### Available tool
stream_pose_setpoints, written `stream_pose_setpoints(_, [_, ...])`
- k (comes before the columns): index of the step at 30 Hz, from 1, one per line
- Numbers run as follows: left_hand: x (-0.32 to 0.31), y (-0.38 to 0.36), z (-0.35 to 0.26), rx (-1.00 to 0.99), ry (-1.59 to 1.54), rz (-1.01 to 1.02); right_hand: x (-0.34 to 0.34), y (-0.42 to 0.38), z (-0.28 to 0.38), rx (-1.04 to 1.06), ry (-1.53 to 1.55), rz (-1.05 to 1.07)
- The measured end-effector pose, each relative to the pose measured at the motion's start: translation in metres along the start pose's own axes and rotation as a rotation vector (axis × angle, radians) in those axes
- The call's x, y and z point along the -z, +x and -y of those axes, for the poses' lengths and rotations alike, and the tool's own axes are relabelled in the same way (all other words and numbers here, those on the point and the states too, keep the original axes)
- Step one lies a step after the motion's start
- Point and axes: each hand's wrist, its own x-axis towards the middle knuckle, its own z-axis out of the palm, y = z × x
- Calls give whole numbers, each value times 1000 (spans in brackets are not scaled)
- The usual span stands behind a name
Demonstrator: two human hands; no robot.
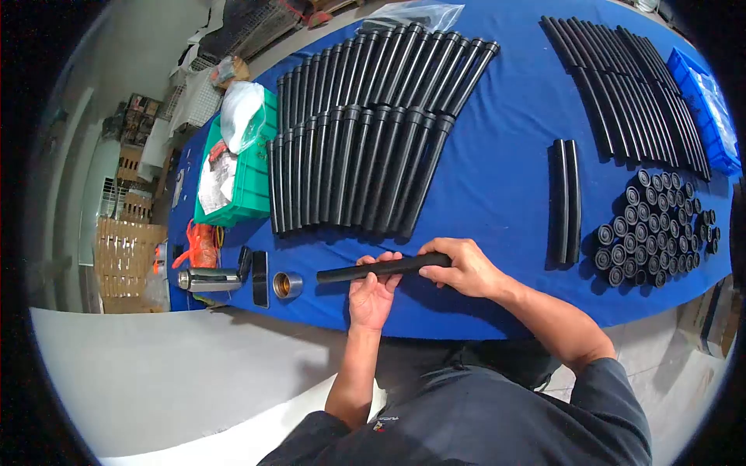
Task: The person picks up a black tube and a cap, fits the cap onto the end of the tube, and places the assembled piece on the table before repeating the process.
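Observation:
A black tube [342,273] is held level in front of me, just above the near edge of the blue cloth. My left hand [374,293] is palm up beneath its middle, with thumb and fingers closed about it. My right hand [468,268] grips the right end, hiding part of that end. Beyond my hands, black tubes with wider collared ends [342,167] lie side by side in two rows. Two plain black tubes [566,202] lie to the right, beside a cluster of round black caps [649,229].
More plain tubes [622,93] fill the far right, next to a blue bin [707,109]. At left stand a green crate [252,175] with bags, a steel flask [210,279], a phone [260,278] and a metal cup [287,285]. The blue-covered table [497,171] has a curved near edge.

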Motion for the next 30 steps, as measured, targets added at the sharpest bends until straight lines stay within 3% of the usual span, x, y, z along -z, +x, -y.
stream_pose_setpoints(2, [-2,0,0,17,-3,-46,2,1,0,20,-17,-1])
stream_pose_setpoints(5, [-2,1,0,26,-19,-64,2,4,-11,445,-342,-142])
stream_pose_setpoints(8, [-1,0,0,19,-42,-42,4,0,3,246,-233,-45])
stream_pose_setpoints(11, [-4,0,1,20,-33,-31,9,0,23,-332,149,117])
stream_pose_setpoints(14, [-3,2,0,37,-47,-38,3,3,-11,342,-269,-101])
stream_pose_setpoints(17, [-2,1,0,37,-76,-6,3,4,-10,341,-263,-121])
stream_pose_setpoints(20, [-1,2,0,31,-67,15,7,1,5,-19,-20,15])
stream_pose_setpoints(29, [3,2,1,10,-21,28,6,0,6,12,-66,-6])
stream_pose_setpoints(30, [3,1,1,10,-18,23,5,-1,3,87,-114,-23])
